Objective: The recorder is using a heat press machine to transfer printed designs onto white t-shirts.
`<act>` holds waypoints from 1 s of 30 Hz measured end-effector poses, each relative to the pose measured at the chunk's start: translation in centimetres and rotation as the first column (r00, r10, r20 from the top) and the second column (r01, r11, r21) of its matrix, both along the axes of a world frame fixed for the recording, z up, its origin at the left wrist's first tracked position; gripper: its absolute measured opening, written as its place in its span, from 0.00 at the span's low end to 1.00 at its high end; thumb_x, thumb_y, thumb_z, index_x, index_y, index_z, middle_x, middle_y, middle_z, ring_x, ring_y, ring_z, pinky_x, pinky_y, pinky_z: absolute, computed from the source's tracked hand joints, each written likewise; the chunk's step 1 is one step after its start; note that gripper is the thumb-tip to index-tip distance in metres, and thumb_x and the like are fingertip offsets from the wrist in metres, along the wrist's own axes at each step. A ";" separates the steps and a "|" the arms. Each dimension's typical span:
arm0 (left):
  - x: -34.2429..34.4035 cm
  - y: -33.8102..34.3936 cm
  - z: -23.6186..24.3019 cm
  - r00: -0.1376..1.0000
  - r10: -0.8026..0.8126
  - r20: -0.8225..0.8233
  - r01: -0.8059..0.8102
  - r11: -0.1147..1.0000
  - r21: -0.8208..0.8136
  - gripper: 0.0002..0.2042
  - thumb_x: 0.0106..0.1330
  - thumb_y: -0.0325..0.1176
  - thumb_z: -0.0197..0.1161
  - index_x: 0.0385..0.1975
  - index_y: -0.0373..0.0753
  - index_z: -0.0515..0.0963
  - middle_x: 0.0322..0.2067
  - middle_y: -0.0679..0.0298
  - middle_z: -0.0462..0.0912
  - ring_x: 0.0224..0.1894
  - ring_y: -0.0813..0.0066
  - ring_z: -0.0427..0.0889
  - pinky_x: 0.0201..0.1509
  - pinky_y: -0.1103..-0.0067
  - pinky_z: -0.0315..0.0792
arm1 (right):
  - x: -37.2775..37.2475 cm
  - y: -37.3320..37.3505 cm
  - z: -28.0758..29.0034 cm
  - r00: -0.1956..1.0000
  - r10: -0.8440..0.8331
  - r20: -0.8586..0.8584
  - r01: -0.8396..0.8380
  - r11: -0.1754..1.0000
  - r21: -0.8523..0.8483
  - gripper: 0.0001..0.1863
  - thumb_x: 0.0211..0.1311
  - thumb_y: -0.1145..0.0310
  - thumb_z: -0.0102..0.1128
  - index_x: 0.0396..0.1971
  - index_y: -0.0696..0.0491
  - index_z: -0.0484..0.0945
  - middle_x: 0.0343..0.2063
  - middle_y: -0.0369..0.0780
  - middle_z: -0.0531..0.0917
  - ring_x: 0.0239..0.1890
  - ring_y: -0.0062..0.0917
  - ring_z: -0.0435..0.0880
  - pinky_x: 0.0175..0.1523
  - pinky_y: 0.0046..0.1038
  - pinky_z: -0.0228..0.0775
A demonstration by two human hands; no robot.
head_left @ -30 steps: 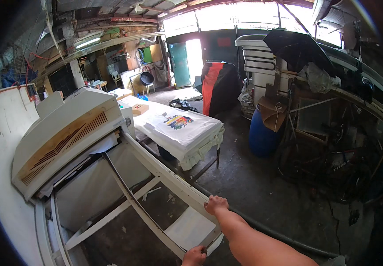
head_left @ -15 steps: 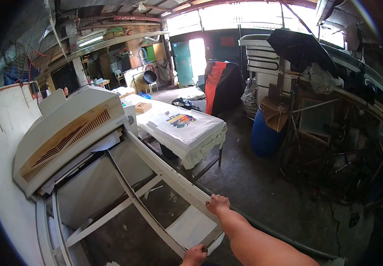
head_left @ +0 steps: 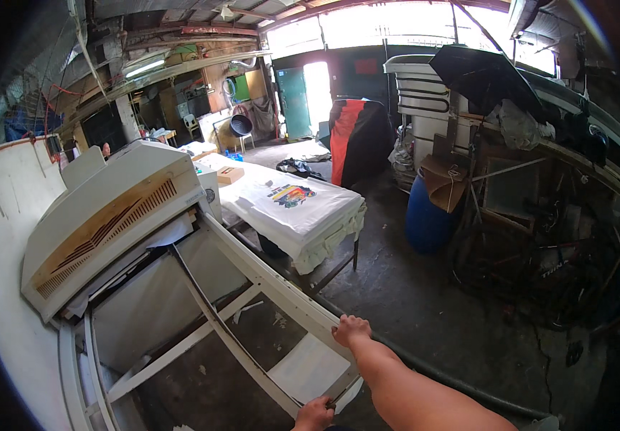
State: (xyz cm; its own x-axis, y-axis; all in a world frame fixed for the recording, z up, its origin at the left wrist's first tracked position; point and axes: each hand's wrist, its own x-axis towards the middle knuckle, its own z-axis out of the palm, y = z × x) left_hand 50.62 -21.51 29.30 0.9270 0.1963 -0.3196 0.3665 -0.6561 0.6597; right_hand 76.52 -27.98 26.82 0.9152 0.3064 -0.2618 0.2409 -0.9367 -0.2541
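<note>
A white metal frame (head_left: 198, 336) of long rails and crossbars runs toward me from a cream-coloured machine hood (head_left: 112, 215) with slotted vents. My right hand (head_left: 351, 330) is closed over the frame's right-hand rail, the forearm reaching in from the lower right. At the bottom edge of the picture, my left hand (head_left: 315, 414) is closed on the near end of the frame; part of it is cut off. Between the rails, near both hands, lies a white sheet (head_left: 310, 368) low down. To the right of the frame, a table bears white shirts (head_left: 299, 208), the top one with a colourful print.
A dark pipe (head_left: 453, 381) passes just right of the frame. Farther right stand a blue barrel (head_left: 425, 219), a bicycle (head_left: 547, 266) and an open black umbrella (head_left: 486, 79). A black-and-red covered object (head_left: 356, 144) stands behind the table. A white panel (head_left: 8, 266) borders the left.
The whole view has shifted very slightly. Both hands keep their hold on the frame.
</note>
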 end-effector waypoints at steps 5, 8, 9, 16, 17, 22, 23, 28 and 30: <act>0.0 0.4 -1.1 1.000 0.007 0.027 -0.008 0.999 0.040 0.15 0.53 0.35 0.51 0.39 0.40 0.77 0.39 0.51 0.79 0.43 0.50 0.76 0.45 0.65 0.69 | -0.3 0.1 0.5 1.000 0.005 0.002 -0.005 1.000 0.001 0.26 0.59 0.46 0.45 0.48 0.51 0.72 0.48 0.43 0.76 0.52 0.36 0.75 0.55 0.36 0.64; 0.1 0.3 -0.8 1.000 0.021 0.000 -0.021 1.000 -0.004 0.14 0.53 0.35 0.51 0.38 0.40 0.77 0.38 0.51 0.79 0.42 0.50 0.76 0.44 0.65 0.69 | -0.3 0.1 0.6 1.000 0.004 0.000 -0.004 1.000 -0.008 0.27 0.59 0.46 0.44 0.48 0.51 0.72 0.48 0.43 0.76 0.52 0.36 0.75 0.56 0.36 0.64; 0.0 0.5 -1.3 0.999 0.007 0.032 -0.007 1.000 0.003 0.14 0.54 0.36 0.51 0.38 0.40 0.77 0.38 0.51 0.79 0.42 0.50 0.76 0.44 0.65 0.69 | -0.3 0.1 0.7 1.000 0.006 0.001 -0.006 1.000 -0.011 0.26 0.59 0.46 0.44 0.48 0.51 0.72 0.48 0.43 0.76 0.52 0.36 0.75 0.56 0.36 0.65; -0.3 0.6 -1.9 0.996 -0.002 0.094 0.001 1.000 0.009 0.13 0.54 0.36 0.51 0.36 0.39 0.77 0.37 0.50 0.79 0.42 0.50 0.76 0.44 0.64 0.69 | -0.3 0.2 0.6 1.000 0.014 0.006 -0.014 1.000 -0.012 0.26 0.59 0.46 0.45 0.48 0.51 0.72 0.48 0.44 0.77 0.52 0.36 0.75 0.55 0.36 0.66; -0.3 0.5 -1.9 0.996 -0.001 0.094 0.000 1.000 0.010 0.13 0.54 0.36 0.51 0.36 0.39 0.77 0.37 0.50 0.79 0.42 0.50 0.76 0.44 0.64 0.69 | -0.2 0.2 0.5 1.000 0.012 0.004 -0.012 1.000 -0.013 0.26 0.59 0.46 0.45 0.48 0.51 0.72 0.48 0.44 0.76 0.52 0.36 0.75 0.55 0.36 0.66; 0.0 0.1 -0.6 0.999 0.033 -0.004 -0.033 0.999 0.017 0.13 0.54 0.35 0.50 0.36 0.40 0.77 0.38 0.51 0.79 0.43 0.50 0.75 0.45 0.65 0.69 | -0.3 0.2 0.6 1.000 0.007 -0.004 -0.007 1.000 -0.009 0.26 0.59 0.46 0.45 0.48 0.51 0.72 0.48 0.44 0.76 0.52 0.36 0.75 0.55 0.36 0.66; 0.0 0.1 -0.6 0.999 0.032 -0.004 -0.031 0.999 0.018 0.13 0.54 0.35 0.50 0.36 0.40 0.77 0.38 0.51 0.79 0.43 0.50 0.75 0.45 0.65 0.69 | -0.2 0.2 0.5 1.000 0.006 0.000 -0.006 1.000 -0.011 0.26 0.59 0.47 0.45 0.48 0.51 0.72 0.48 0.44 0.77 0.52 0.36 0.75 0.55 0.36 0.66; -0.1 0.2 -0.5 1.000 0.005 -0.019 -0.005 1.000 0.000 0.14 0.54 0.35 0.50 0.38 0.39 0.76 0.38 0.50 0.79 0.43 0.50 0.75 0.45 0.65 0.69 | -0.3 0.1 0.5 1.000 0.008 -0.005 -0.008 1.000 -0.004 0.26 0.59 0.47 0.45 0.48 0.51 0.72 0.48 0.44 0.76 0.52 0.36 0.75 0.56 0.36 0.65; 0.0 0.3 -0.1 1.000 0.008 -0.027 -0.009 1.000 -0.025 0.14 0.54 0.35 0.50 0.38 0.39 0.76 0.38 0.50 0.79 0.43 0.50 0.75 0.45 0.65 0.69 | -0.6 0.2 1.1 1.000 0.000 -0.024 0.000 1.000 -0.001 0.26 0.59 0.47 0.45 0.48 0.51 0.72 0.48 0.44 0.76 0.52 0.36 0.75 0.56 0.36 0.64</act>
State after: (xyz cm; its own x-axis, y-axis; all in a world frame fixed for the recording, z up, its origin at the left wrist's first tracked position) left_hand 50.61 -21.24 29.15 0.9164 0.1961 -0.3489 0.3896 -0.6363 0.6658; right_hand 75.96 -27.77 27.89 0.9087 0.3059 -0.2840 0.2346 -0.9370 -0.2587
